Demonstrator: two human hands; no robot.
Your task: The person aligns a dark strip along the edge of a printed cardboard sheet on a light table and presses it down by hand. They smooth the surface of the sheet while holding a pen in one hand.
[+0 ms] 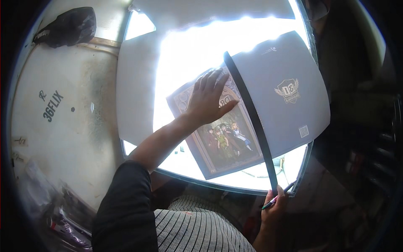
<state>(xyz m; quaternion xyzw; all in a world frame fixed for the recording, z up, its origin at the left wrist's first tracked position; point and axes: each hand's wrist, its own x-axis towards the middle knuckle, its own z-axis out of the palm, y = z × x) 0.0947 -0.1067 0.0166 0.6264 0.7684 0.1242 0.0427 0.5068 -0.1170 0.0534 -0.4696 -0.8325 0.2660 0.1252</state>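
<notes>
My left hand (208,100) lies flat, fingers spread, on an illustrated print (218,138) showing cartoon figures in a dark frame. The print rests on a bright, lit glass table (184,54). A long black ruler (252,117) runs diagonally along the print's right edge. My right hand (273,208) grips the ruler's near end at the table's front edge, together with a green pen (278,196). A large grey sheet (285,92) with a winged emblem lies to the right of the ruler, partly over the print.
A worn white surface (63,113) with dark lettering stretches to the left. A black bag (67,27) sits at its far left corner. Clutter in plastic wrap (54,210) lies at the lower left. Dark shelving (373,147) stands to the right.
</notes>
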